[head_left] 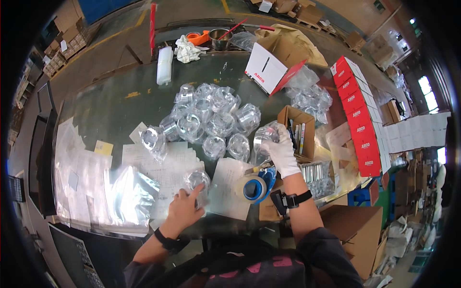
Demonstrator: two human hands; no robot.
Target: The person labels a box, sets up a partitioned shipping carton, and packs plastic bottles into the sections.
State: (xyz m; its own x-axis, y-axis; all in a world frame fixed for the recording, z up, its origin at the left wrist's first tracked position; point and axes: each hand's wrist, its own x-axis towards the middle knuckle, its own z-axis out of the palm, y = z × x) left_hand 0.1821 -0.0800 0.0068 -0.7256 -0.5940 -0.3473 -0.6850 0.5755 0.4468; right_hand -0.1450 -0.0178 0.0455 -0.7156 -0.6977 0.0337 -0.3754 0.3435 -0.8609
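Note:
My bare left hand lies at the near side of a plastic-bagged metal piston on printed papers. Its index finger is stretched onto the bag and the thumb is apart from it. Wearing a white glove, my right hand has its fingers closed on another bagged piston at the right edge of the pile. The glove hides part of that piston. More bagged pistons lie heaped in the middle of the table. A blue tape dispenser with a roll stands between my hands.
An open carton of pens stands beyond my right wrist, near bagged metal pins. Red-and-white boxes line the right side. An open white box stands at the back. Clear plastic bags cover the near left.

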